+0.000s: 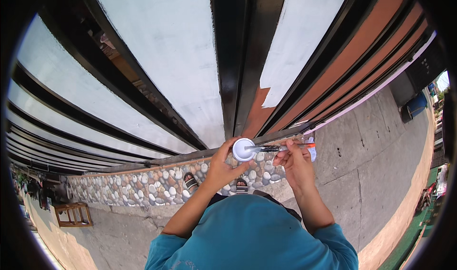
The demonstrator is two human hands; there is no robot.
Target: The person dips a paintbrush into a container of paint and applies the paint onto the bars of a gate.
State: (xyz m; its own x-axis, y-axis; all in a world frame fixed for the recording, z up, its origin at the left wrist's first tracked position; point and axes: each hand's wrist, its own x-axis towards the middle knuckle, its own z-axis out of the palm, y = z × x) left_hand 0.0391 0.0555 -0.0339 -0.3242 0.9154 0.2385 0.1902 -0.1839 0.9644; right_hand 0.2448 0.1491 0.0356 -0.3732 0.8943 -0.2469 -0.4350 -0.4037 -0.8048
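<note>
My left hand point(225, 164) is wrapped around a small round tub of white paint point(244, 154), seen from above. A paintbrush point(269, 148) with an orange-tipped handle lies between the fingers of my right hand point(295, 159). Its bristle end reaches over the tub's rim to the white paint inside. In front stands a gate or fence of black metal bars and panels. One panel point(167, 48) is covered in white paint. Another panel point(300, 45) is white above, with a bare reddish-brown part point(257, 109) at its lower end.
Pebble-patterned paving point(142, 188) runs along the gate's foot, under my sandalled feet point(241, 186). Behind my right hand a white item point(312, 152) is partly hidden. A wooden stool or frame point(73, 214) stands at left on the concrete point(342, 184). A blue container point(417, 104) is far right.
</note>
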